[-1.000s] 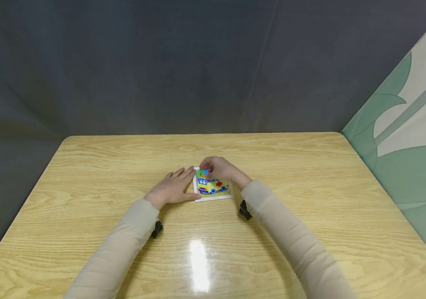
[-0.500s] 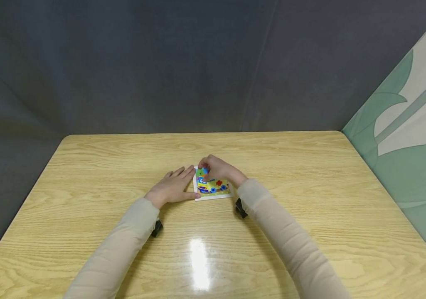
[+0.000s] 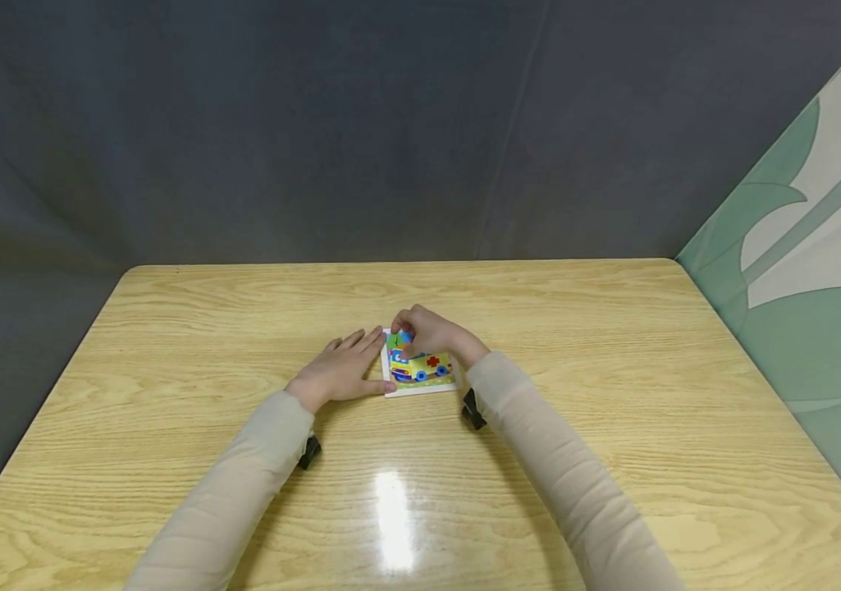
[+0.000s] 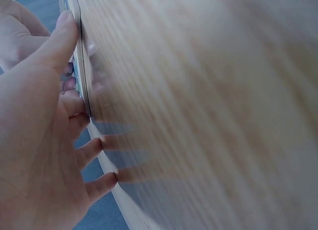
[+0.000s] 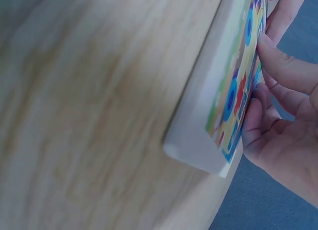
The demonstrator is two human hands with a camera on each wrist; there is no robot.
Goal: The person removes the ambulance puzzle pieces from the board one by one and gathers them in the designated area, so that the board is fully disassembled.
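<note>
A small white-framed jigsaw puzzle [image 3: 421, 391] with a yellow ambulance picture lies flat on the table in the head view. My left hand [image 3: 342, 371] rests at its left side with fingers spread, the thumb on the lower left corner and a fingertip at the upper left. In the left wrist view, the left thumb [image 4: 62, 38] lies along the frame's edge. My right hand [image 3: 431, 332] bends over the upper part, thumb and curled fingers pinching a blue puzzle piece [image 3: 406, 337] near the upper left. The right wrist view shows the right thumb [image 5: 285, 66] touching the picture surface.
The wooden table [image 3: 191, 328] extends on all sides of the puzzle. A dark curtain [image 3: 390, 131] hangs behind its far edge. A wall panel with green leaf shapes [image 3: 819, 328] stands along the right side. Dark wrist devices show under both sleeves.
My right hand and forearm have shifted slightly left over the puzzle, with the thumb drawn closer to the ambulance's cab. The left hand and the puzzle have hardly moved.
</note>
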